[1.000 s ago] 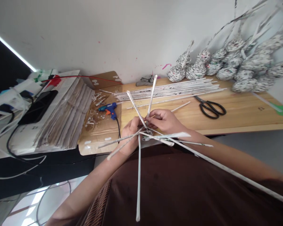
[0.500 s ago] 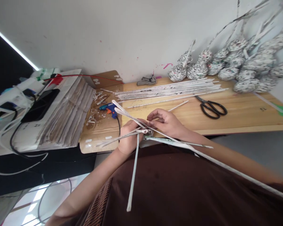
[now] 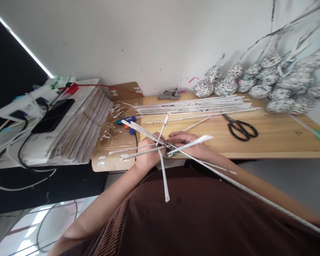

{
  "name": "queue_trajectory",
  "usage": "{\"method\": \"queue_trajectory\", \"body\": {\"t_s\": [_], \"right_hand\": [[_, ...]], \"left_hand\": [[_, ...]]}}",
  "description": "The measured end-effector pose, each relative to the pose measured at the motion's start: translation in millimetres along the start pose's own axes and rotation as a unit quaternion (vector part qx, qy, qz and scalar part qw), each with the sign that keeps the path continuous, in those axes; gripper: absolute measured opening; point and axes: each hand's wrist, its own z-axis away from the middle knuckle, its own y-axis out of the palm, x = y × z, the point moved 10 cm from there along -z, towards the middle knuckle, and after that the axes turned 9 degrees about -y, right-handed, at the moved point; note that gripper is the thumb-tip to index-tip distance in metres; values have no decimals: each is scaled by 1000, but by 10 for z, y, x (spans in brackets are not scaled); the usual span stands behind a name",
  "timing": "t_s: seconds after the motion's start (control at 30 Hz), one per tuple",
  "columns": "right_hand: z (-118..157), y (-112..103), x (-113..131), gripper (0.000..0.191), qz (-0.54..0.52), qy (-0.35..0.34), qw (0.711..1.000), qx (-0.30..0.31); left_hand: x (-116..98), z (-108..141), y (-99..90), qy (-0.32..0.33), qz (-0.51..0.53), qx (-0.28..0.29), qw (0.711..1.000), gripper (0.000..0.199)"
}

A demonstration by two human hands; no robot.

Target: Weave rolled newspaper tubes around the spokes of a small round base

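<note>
Between my hands, at the table's front edge, is a small woven paper piece [image 3: 169,152] with several rolled-paper tubes sticking out all round. My left hand [image 3: 146,153] is closed around its left side. From the right, my right hand [image 3: 188,140] presses its curled fingers against the weave, its fingertips partly hidden. A long paper tube [image 3: 234,179] runs from the weave across my right forearm to the lower right. One pale tube [image 3: 164,176] points down toward my brown clothing, and a wider-ended tube [image 3: 194,143] crosses in front of my right hand.
Behind my hands lies a row of paper tubes [image 3: 192,105]. Black-handled scissors [image 3: 241,128] rest to the right; a blue glue gun [image 3: 129,121] lies left among paper scraps. Several woven gourd-like shapes [image 3: 225,83] stand along the wall. A paper stack [image 3: 80,124] carries a phone [image 3: 53,115] and cables.
The woven piece has turned in my hands, so its tubes point differently; one now stands up and another crosses my right hand. My right fingers have come lower against the weave.
</note>
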Motion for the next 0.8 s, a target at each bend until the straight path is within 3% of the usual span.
{"method": "queue_trajectory", "body": {"t_s": [0.2,0.43,0.6,0.8], "right_hand": [[-26,146,39,41,-123,39,990,60],[0,54,-87,35,-81,81,989,-89],[-42,101,-99,35,-73,78,991,-81],[-34,40,-96,32,-15,60,995,-83]], "left_hand": [[70,-69,24,-31,31,2,999,5],[57,-105,19,-56,-14,2,998,3],[-10,-78,-5,-19,-2,7,1000,7],[55,-55,-18,-27,55,-6,998,11]]}}
